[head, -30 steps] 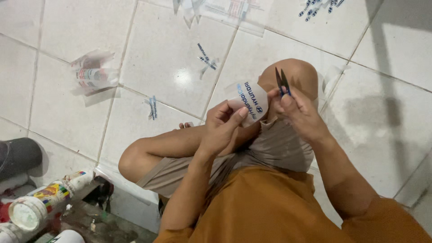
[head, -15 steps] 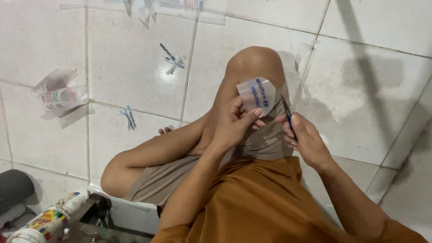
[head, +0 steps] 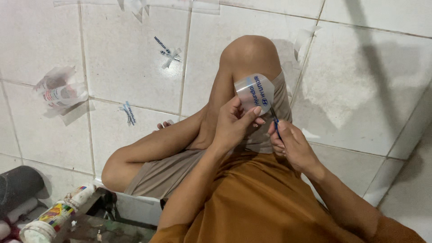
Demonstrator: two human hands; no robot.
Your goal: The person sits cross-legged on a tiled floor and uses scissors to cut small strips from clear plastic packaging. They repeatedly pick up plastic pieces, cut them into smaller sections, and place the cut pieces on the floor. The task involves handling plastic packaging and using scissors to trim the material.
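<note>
right hand [head: 292, 144]: gripping small scissors [head: 274, 120], blades meeting the sticker edge
left hand [head: 234, 123]: pinching a clear printed sticker piece [head: 255, 92] over the raised knee [head: 249, 54]
feel: probably light, floppy, best held by its edge
floor: offcut scraps [head: 60, 90] lying around on the tiles

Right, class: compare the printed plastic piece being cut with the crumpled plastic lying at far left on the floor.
The held piece is smooth and trimmed, pinched by the left hand; the crumpled plastic is wrinkled and lies loose on the tiles. The held piece is smaller. Both are clear and printed.

left hand [head: 234, 123] fingers pinched, right hand [head: 292, 144] fisted
</note>
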